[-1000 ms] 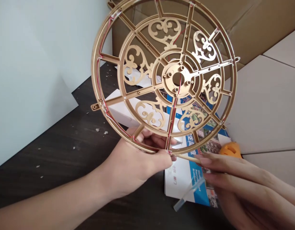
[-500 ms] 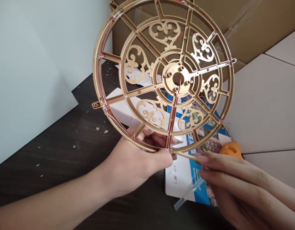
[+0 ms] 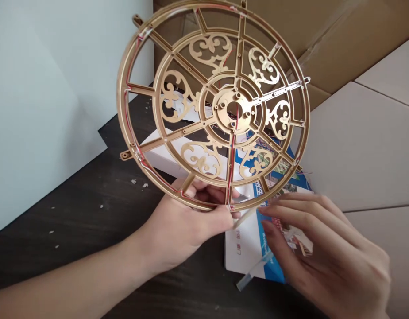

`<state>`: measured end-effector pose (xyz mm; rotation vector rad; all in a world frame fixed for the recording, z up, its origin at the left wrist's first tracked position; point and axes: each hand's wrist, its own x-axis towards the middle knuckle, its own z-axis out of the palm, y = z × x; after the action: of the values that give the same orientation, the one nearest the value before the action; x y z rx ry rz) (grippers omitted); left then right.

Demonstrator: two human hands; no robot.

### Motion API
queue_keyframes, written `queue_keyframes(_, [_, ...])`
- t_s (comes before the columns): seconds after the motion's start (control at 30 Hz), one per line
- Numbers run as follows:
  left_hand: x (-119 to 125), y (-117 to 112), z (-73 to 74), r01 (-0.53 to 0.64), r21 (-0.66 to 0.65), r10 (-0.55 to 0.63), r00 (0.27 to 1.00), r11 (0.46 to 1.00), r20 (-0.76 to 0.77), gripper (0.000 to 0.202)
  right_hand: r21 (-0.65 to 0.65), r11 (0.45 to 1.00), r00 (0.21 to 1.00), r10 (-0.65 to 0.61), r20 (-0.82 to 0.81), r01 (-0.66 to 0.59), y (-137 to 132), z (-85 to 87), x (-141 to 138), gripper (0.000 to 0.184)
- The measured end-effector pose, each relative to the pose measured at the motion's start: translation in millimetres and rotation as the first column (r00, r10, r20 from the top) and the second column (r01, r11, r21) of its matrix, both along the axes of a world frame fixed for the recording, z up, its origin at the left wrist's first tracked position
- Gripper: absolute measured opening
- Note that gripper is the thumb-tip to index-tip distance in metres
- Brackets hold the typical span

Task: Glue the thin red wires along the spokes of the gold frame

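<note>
My left hand [image 3: 187, 221] is closed on the lower rim of a round gold openwork frame [image 3: 161, 137], thumb in front and fingers behind. The frame is tilted up towards me, with scroll ornaments and spokes. Red and white wires [image 3: 231, 164] run along a spoke and inside the outer rim. Just below the rim, by my left thumb, my right hand [image 3: 324, 243] has a thin pale stick [image 3: 247, 216] at its fingertips. That stick now slants down to the left; its far end is by my right fingers and partly hidden.
A brochure [image 3: 233, 248] lies on the dark table [image 3: 125, 274], with a translucent rod [image 3: 252, 271] over it. Behind the frame are a white box [image 3: 154, 148] and cardboard [image 3: 340, 48]. White crumbs [image 3: 134, 181] dot the table. White panels stand at both sides.
The frame and my left hand have shifted slightly left. My right fingers have turned and risen, so the stick has swung from the rim to a steeper slant. The orange object is now hidden.
</note>
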<state>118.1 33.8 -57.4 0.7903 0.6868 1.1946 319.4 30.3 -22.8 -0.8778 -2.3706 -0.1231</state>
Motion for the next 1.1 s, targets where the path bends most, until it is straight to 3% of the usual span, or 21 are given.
queue_keyframes(0.2, [-1.1, -0.4, 3.8, -0.104, 0.147, 0.125, 0.982, 0.984, -0.139, 0.014, -0.044, 0.997, 0.998, -0.062, 0.016, 0.063, -6.3, 6.7, -22.9, 0.01])
queue_keyframes(0.33, [-1.8, -2.4, 6.6, -0.102, 0.234, 0.153, 0.966, 0.967, -0.209, 0.013, -0.084, 0.993, 0.997, -0.079, -0.001, 0.079, -5.3, 6.7, -29.2, 0.011])
queue_keyframes(0.77, [3.8, -10.5, 6.8, -0.152, 0.203, 0.209, 0.932, 0.967, -0.297, 0.015, -0.141, 0.978, 0.988, -0.155, -0.011, 0.152, -4.9, 10.6, -35.9, 0.013])
queue_keyframes(0.9, [4.0, -10.7, 8.0, -0.175, 0.195, 0.225, 0.934, 0.965, -0.278, 0.017, -0.1, 0.985, 0.99, -0.144, 0.012, 0.144, -4.2, 10.3, -38.8, 0.015])
queue_keyframes(1.1, [1.7, -9.9, 11.4, -0.127, 0.173, 0.177, 0.933, 0.977, -0.313, 0.015, -0.099, 0.985, 0.99, -0.141, 0.004, 0.141, -4.2, 5.6, -40.8, 0.016])
